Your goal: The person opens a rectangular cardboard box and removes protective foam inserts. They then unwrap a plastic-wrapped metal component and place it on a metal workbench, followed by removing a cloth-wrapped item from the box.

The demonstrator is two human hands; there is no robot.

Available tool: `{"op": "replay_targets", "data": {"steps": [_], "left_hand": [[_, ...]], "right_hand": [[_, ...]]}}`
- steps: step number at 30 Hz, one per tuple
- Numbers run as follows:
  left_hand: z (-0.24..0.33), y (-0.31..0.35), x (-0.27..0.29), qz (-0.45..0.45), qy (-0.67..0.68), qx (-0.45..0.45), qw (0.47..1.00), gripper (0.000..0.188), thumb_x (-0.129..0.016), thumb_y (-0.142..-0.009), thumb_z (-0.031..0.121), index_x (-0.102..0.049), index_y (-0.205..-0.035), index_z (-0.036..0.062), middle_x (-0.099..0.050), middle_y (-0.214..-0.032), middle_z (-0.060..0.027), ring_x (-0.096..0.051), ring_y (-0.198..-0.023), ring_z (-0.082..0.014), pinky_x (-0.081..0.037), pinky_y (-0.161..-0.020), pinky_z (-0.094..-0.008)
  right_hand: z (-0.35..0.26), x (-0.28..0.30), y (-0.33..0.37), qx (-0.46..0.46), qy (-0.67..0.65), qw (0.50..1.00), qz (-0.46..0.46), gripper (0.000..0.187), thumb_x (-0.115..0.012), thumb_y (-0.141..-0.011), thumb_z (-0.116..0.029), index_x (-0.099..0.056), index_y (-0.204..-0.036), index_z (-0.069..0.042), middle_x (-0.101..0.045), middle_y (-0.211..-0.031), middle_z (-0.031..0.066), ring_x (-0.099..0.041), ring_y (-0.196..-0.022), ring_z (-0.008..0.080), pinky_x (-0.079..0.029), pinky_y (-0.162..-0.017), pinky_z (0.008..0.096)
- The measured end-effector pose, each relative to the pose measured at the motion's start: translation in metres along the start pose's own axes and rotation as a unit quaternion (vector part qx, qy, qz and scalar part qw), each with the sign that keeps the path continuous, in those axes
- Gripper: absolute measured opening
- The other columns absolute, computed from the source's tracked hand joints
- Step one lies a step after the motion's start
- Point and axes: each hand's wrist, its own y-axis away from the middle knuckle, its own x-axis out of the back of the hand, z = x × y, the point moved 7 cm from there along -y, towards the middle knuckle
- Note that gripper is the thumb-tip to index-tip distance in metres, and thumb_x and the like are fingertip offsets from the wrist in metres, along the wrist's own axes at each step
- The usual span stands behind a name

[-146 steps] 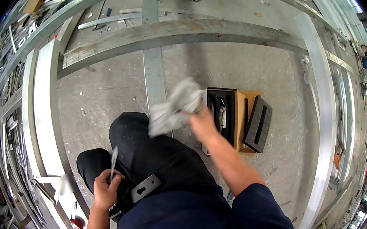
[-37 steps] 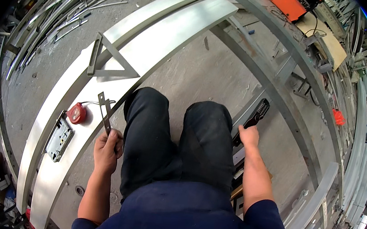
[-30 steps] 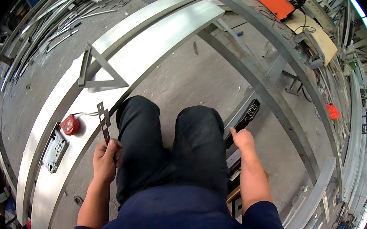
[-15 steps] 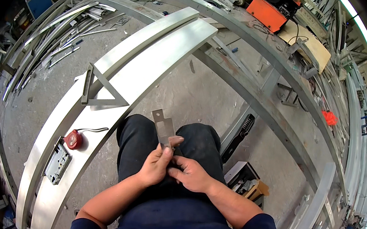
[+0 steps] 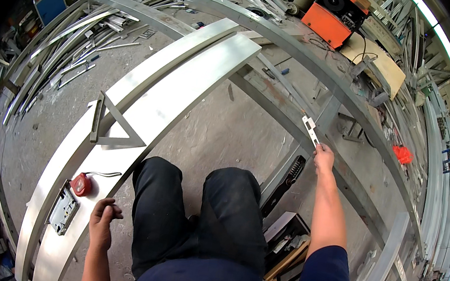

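Note:
My right hand [image 5: 323, 157] is closed on the lower end of a strike plate [image 5: 310, 129], a narrow silver metal strip with cutouts. The plate points up and away, over the inner edge of the long steel bar at my right. My left hand [image 5: 101, 222] is at the near edge of a wide aluminium profile [image 5: 183, 93], its fingers loosely curled and nothing visible in them. Close to it on the profile lie a red tape measure [image 5: 82, 185] and a silver lock case [image 5: 64, 210]. Farther up rests a metal set square [image 5: 120, 125].
A steel bar [image 5: 279, 110] crosses in front and to my right. Beside my right knee are a long black lock panel [image 5: 285, 184] and an opened box [image 5: 286, 235]. An orange machine [image 5: 329, 24] stands far off, near scrap profiles [image 5: 74, 38] strewn on the floor.
My hands have separated. The right one has reached out to the right with a strike plate; the left one has moved left to the profile. The bent metal plate is gone from my hands.

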Motion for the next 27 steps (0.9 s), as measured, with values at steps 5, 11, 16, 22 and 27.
{"op": "replay_targets", "data": {"steps": [5,11,16,22,27], "left_hand": [[0.008,0.012,0.014,0.028,-0.057,-0.008,0.998,0.03,-0.056,-0.102,0.025,-0.061,-0.115,-0.0012,-0.065,-0.092,-0.0075,-0.063,-0.082,-0.0156,-0.054,-0.077,-0.0316],[-0.003,-0.006,-0.012,0.009,-0.069,0.017,0.997,0.025,-0.057,-0.101,0.021,-0.063,-0.108,-0.0014,-0.065,-0.088,-0.0074,-0.064,-0.081,-0.0159,-0.054,-0.077,-0.0328],[-0.003,-0.011,-0.025,-0.007,-0.08,0.018,0.997,0.022,-0.063,-0.098,0.016,-0.064,-0.107,-0.0038,-0.067,-0.088,-0.0085,-0.065,-0.081,-0.0165,-0.053,-0.077,-0.0307],[0.039,-0.022,-0.096,-0.122,-0.23,-0.01,0.965,0.028,-0.068,-0.094,0.022,-0.067,-0.115,0.0032,-0.071,-0.105,-0.0105,-0.067,-0.101,-0.021,-0.052,-0.089,-0.0357],[0.049,-0.029,-0.191,-0.341,-0.293,-0.179,0.875,0.033,-0.066,-0.093,0.03,-0.065,-0.11,0.0027,-0.068,-0.103,-0.0168,-0.066,-0.097,-0.0339,-0.052,-0.085,-0.0415]], "right_hand": [[0.018,-0.004,-0.042,-0.135,0.087,0.987,-0.027,0.028,-0.067,-0.094,-0.028,-0.073,-0.111,-0.007,-0.062,-0.075,0.0046,-0.051,-0.05,0.0143,-0.034,-0.042,0.0317],[0.002,0.043,-0.065,0.047,0.398,0.915,0.042,0.038,-0.071,-0.088,-0.032,-0.07,-0.114,-0.005,-0.067,-0.089,0.0163,-0.065,-0.079,0.0327,-0.049,-0.07,0.0429],[-0.063,0.029,0.026,0.267,0.343,0.895,0.105,0.045,-0.069,-0.091,-0.036,-0.064,-0.119,-0.001,-0.068,-0.105,0.0223,-0.063,-0.104,0.0424,-0.049,-0.094,0.0476],[0.048,0.021,0.241,0.185,0.132,0.958,-0.175,0.026,-0.06,-0.1,-0.025,-0.063,-0.112,-0.002,-0.058,-0.073,0.0016,-0.05,-0.057,0.0087,-0.041,-0.051,0.0264],[0.255,0.083,0.413,-0.128,0.341,0.89,-0.275,0.029,-0.054,-0.099,-0.021,-0.06,-0.119,0.0,-0.064,-0.112,0.0214,-0.062,-0.102,0.0348,-0.047,-0.09,0.042]]}}
